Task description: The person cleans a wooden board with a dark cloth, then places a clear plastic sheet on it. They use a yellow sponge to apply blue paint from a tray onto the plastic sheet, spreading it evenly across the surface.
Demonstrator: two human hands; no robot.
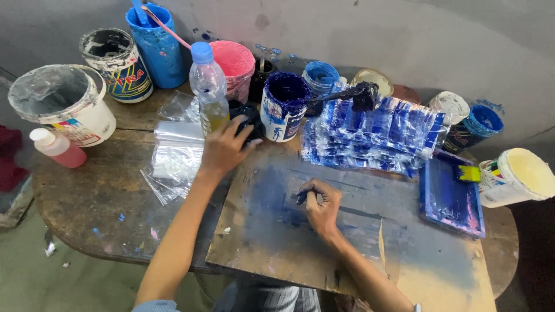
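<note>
Left hand (222, 149) lies fingers spread, palm down, on a dark blue-stained rag (248, 115) at the far edge of the wooden board (289, 242), just right of the clear plastic bags (176, 153). Not gripping, more pressing. Right hand (321, 205) is curled closed on the board's middle, fingers pinched around something small and dark (too small to tell what) right on the blue smear (272, 196).

Doing it well, as I judge it: keep the left hand weighted on the rag so it stays put, keep the right-hand pinch low and flat on the board, and avoid dragging the wrist through wet ink. The open blue ink tub (283, 104) stands just beyond the left fingers, so an elbow swing could tip it.

Counts:
- plastic water bottle (209, 86), one, upright, left of the ink tub, touching the rag area
- small pink bottle (56, 147), one, far left
- pink bucket (234, 63), one, behind the water bottle
- tall blue bucket (156, 43), one, with a stick in it
- large white bucket (63, 104), one, left, covered in film
- white tub on its side (517, 176), one, right edge
- blue framed screen (451, 196), one, right of the board
- stack of blue-printed packets (376, 136), one pile (pieces not countable), a dark ink-coated tool (361, 95) resting above it

More tubs stand along the far wall, partly hidden.
</note>
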